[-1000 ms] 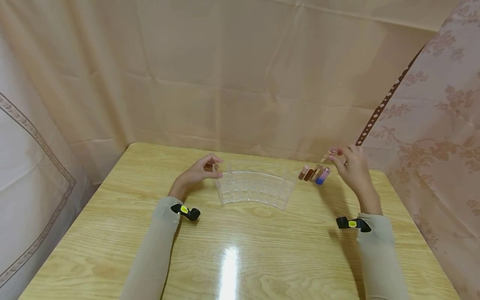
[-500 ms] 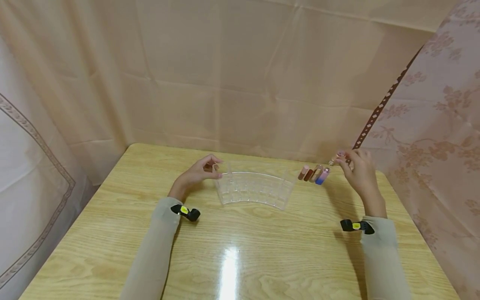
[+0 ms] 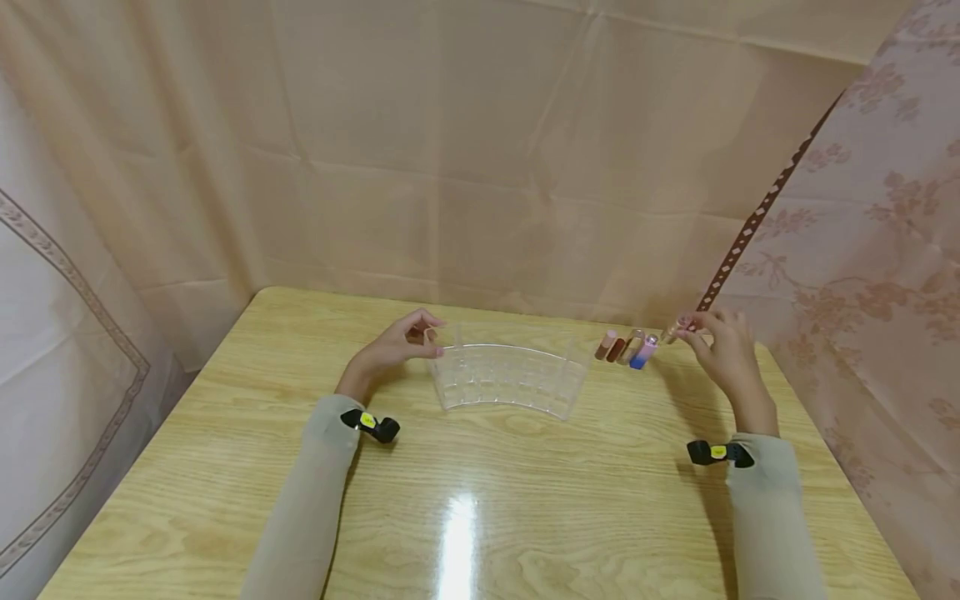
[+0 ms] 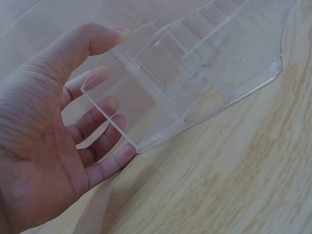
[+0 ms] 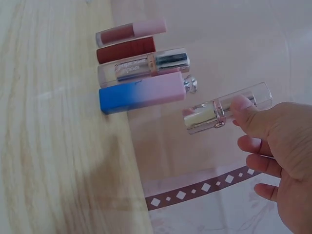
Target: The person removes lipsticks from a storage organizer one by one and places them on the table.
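Note:
A clear plastic lipstick organizer [image 3: 513,379] with a curved front and stepped compartments rests on the table. My left hand [image 3: 393,343] grips its left side, thumb along the upper edge and fingers behind the clear wall in the left wrist view. At the back right, my right hand [image 3: 727,354] pinches a clear lipstick tube [image 5: 202,117] with a metallic band, held close to the table. Left of it several lip products stand upright in a row: a pink-capped lip gloss [image 5: 117,34], a dark red tube [image 5: 126,50], a clear tube [image 5: 131,67] and a blue-to-pink lipstick [image 5: 141,92].
The wooden table [image 3: 480,467] ends just behind the lip products, where a beige curtain [image 3: 480,208] hangs. A floral cloth [image 3: 892,250] with a brown patterned border hangs along the right side, and a white cloth [image 3: 67,333] on the left.
My right hand has moved to the right and down toward the table with the clear lipstick tube, leaving a gap beside the blue-to-pink lipstick. My left hand and the organizer have stayed put.

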A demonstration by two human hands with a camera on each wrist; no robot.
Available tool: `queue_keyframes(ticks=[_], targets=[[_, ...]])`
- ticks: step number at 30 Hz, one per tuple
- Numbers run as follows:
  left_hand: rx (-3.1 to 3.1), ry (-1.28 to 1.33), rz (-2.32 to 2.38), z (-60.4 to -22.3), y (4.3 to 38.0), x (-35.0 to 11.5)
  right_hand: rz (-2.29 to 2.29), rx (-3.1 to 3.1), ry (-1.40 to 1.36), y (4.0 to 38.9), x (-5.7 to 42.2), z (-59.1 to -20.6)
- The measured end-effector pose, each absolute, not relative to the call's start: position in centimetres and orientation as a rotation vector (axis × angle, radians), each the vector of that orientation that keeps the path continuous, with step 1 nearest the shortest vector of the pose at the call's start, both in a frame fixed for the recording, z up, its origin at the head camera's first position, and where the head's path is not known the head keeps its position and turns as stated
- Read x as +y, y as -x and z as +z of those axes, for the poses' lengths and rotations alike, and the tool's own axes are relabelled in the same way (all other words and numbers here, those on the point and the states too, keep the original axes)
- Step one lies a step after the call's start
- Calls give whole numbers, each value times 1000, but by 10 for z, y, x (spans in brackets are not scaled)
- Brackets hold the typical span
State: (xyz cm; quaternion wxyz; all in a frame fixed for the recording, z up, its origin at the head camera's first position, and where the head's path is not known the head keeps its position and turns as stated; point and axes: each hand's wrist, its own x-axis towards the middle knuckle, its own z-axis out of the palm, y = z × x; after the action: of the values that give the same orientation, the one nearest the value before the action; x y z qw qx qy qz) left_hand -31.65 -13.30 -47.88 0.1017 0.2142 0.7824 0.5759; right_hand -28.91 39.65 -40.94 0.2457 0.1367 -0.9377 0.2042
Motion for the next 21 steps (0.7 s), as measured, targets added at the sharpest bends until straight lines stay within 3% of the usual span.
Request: queue_keyframes(ticks=[21], targets=[[2306,-643,1708,-481,318,-134,499,-2643,-406,289,401,-422]])
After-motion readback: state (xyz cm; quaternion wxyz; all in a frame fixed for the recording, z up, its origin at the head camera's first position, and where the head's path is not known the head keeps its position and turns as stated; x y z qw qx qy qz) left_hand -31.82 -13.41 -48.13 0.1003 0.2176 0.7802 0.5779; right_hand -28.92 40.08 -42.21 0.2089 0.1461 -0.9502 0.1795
